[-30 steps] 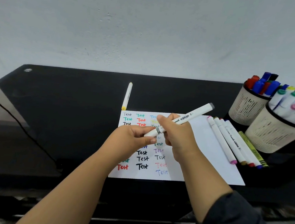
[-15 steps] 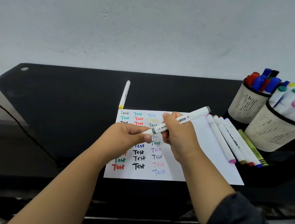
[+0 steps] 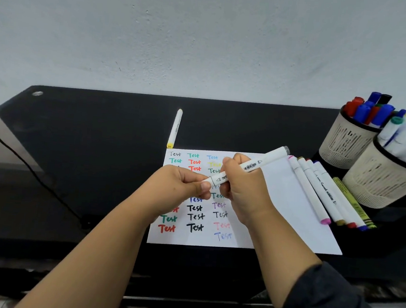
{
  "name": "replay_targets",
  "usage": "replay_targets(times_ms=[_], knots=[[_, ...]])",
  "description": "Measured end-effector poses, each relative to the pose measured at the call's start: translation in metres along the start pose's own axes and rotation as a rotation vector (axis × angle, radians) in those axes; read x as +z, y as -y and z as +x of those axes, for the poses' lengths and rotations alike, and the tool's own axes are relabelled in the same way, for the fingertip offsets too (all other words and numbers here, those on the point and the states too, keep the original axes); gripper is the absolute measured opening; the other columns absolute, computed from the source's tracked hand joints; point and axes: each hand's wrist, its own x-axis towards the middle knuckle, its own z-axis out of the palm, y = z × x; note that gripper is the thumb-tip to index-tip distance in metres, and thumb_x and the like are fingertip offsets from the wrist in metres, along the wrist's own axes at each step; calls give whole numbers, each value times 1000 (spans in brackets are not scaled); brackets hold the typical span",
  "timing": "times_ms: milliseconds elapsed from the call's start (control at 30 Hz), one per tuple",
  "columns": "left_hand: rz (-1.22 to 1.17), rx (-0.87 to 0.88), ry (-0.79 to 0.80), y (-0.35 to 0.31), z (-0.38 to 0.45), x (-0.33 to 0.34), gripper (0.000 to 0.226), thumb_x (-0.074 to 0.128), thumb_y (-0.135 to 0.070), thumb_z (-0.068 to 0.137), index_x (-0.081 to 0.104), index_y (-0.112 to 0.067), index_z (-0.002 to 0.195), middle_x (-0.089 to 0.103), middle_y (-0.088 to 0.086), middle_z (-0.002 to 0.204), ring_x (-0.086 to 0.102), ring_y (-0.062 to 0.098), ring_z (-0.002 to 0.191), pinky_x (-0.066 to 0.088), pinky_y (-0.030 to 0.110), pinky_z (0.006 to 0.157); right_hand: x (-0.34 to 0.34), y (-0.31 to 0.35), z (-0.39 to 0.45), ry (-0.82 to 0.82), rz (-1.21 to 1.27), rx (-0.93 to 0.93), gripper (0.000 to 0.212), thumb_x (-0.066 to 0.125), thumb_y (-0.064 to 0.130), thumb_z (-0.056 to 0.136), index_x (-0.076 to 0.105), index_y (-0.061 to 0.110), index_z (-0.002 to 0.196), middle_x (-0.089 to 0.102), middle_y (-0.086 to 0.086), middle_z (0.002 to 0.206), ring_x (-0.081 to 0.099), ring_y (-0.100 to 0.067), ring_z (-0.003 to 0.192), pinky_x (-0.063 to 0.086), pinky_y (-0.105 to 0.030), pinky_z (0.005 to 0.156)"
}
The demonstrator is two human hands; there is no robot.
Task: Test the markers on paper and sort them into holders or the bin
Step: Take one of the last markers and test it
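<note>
Above the sheet of paper (image 3: 288,205), a white marker (image 3: 252,166) is held slantwise, its long axis running from low left to high right, with the grey-capped end pointing up and away toward the two mesh holders (image 3: 345,144). The right hand (image 3: 240,191) grips the barrel about its middle, fingers curled round it, so most of the marker's length sticks out beyond the knuckles on the holder side. The left hand (image 3: 179,186) pinches the marker's lower end between thumb and fingertips; that end is hidden inside the pinch, so whether a cap is on there cannot be told. The paper bears rows of the word "Test" in many colours on its left half. On the paper's right edge lies a row of markers (image 3: 316,190), side by side, just beside the holders, both of which stand full of markers. Beyond the paper's far edge lies a lone yellow-tipped marker (image 3: 175,128). All rest on a black table (image 3: 87,143) set against a pale wall (image 3: 207,36).
</note>
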Motion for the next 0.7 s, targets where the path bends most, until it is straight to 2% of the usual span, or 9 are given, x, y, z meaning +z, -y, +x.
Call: replay_targets(times_ms=[133,233,300,400,500,567,633,700], knots=[[2,-3,12,0,0,0,23,63,-26,87,72,-32,67,73,-9,77,64,18,98,46,30,81,-1,0,-3,39,-14,-9,28,45,11,96,38,12,69,48,12,42,42,-2,39,33,-19,47],[27,6,-7,0,-1,2,23,62,-29,88,71,-36,68,73,-11,79,62,23,91,43,24,69,-2,-1,-2,32,-17,-4,31,46,13,97,38,13,67,49,11,44,43,-2,41,34,-17,46],[73,15,-39,0,0,3,21,62,-34,88,72,-38,70,73,-6,83,57,18,78,42,22,64,-4,-1,0,37,-6,-5,32,50,15,96,38,14,65,48,6,47,41,-6,46,35,-19,46],[124,5,-85,1,1,3,12,61,-35,89,73,-37,91,69,-16,83,57,3,69,42,14,60,-8,2,0,60,1,-1,33,55,20,94,41,15,65,46,5,47,40,-5,42,34,-20,47],[102,7,-150,5,2,1,23,61,-33,90,66,-40,111,67,-19,94,59,2,79,45,18,65,-19,8,1,24,123,37,32,61,22,91,43,16,66,45,5,47,36,-4,39,26,-19,45],[145,11,-191,7,3,-1,27,58,-32,92,63,-40,117,64,-19,94,56,4,71,44,18,60,-31,11,4,-27,160,50,30,65,20,88,44,18,66,45,4,50,34,-6,41,25,-20,46],[217,18,-208,11,5,-2,29,56,-32,93,60,-41,120,60,-20,87,52,6,64,42,19,56,-43,11,5,-42,48,46,27,70,21,83,48,18,67,48,4,55,35,-8,47,29,-22,49],[308,27,-205,13,7,-1,31,54,-32,94,57,-41,123,57,-21,86,52,5,66,42,18,58,-50,10,3,-24,-82,30,23,75,25,77,55,17,69,52,6,58,37,-11,53,32,-24,54]])
